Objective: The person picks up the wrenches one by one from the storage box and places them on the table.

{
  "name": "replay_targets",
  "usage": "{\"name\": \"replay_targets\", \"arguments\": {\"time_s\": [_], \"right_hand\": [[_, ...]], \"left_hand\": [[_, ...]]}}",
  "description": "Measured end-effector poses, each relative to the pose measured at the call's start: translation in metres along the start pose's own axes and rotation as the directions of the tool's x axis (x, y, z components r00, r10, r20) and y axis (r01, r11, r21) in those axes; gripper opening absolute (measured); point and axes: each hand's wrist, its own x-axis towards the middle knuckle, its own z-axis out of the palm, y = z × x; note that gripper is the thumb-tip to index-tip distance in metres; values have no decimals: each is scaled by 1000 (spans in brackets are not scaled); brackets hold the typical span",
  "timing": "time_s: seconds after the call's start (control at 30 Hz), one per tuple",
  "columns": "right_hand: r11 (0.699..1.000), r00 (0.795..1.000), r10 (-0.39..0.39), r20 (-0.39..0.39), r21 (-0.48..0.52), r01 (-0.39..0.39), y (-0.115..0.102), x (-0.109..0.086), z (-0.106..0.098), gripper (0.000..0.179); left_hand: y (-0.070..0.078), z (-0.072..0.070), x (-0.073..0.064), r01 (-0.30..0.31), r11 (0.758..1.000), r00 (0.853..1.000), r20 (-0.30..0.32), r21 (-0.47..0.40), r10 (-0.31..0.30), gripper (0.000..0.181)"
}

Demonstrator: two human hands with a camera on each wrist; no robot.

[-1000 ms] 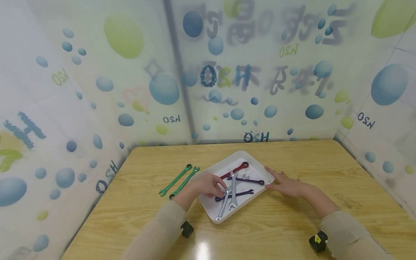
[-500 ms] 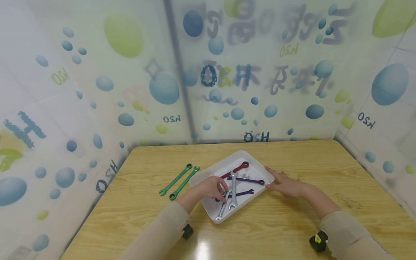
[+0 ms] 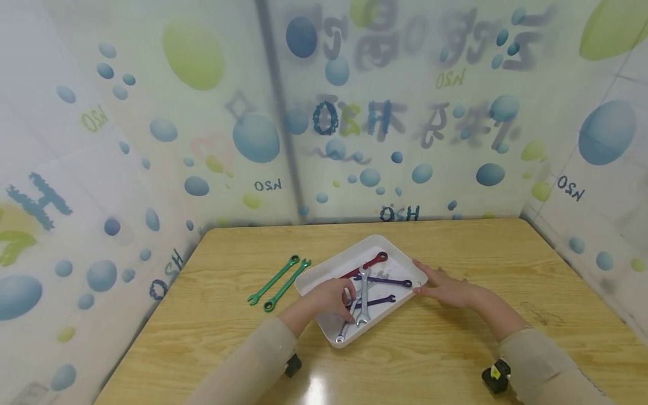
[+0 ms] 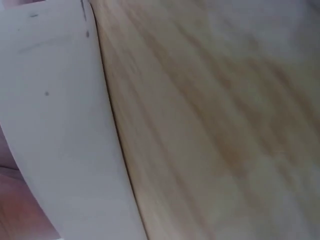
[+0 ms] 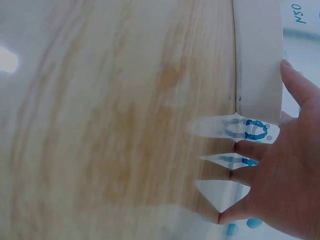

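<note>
A white tray (image 3: 324, 267) holds several wrenches. My left hand (image 3: 329, 298) reaches over its left side, with bent fingers and thumb at a silver combination wrench (image 3: 341, 333); I cannot tell whether they pinch it. Right beside lies another silver wrench (image 3: 364, 295), crossing a purple wrench (image 3: 382, 301). A second purple wrench (image 3: 395, 280) and a red wrench (image 3: 374, 260) lie farther back. My right hand (image 3: 445, 287) rests against the tray's right corner with fingers spread. In the right wrist view, the thumb (image 5: 297, 82) touches the tray wall (image 5: 259, 65) and other fingertips meet the table.
Two green wrenches (image 3: 287, 286) lie side by side on the wooden table (image 3: 202, 337), left of the tray. A patterned wall (image 3: 354, 169) stands behind the table's far edge, with more walls at both sides.
My left hand has shifted slightly right and nearer, farther down along the silver wrench, covering more of it. The right hand and the tray have stayed put.
</note>
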Motion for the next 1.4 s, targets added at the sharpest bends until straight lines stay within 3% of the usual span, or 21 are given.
{"name": "replay_targets", "arguments": {"time_s": [0.37,0.6,0.97,1.4], "right_hand": [[1000,1000,-7,8,9,7,-1,-1,-1,82],[1000,1000,-1,4,3,1,0,-1,0,82],[1000,1000,-10,-5,-9,10,2,0,1,81],[1000,1000,-16,-12,-13,15,3,1,0,81]], "left_hand": [[-11,-2,6,1,997,1000,-6,-78,-1,35],[-9,-4,5,67,988,998,-9,-140,-69,23],[-10,-7,6,77,991,996,-42,-109,-82,12],[-11,-12,7,108,972,994,35,-208,-103,13]]}}
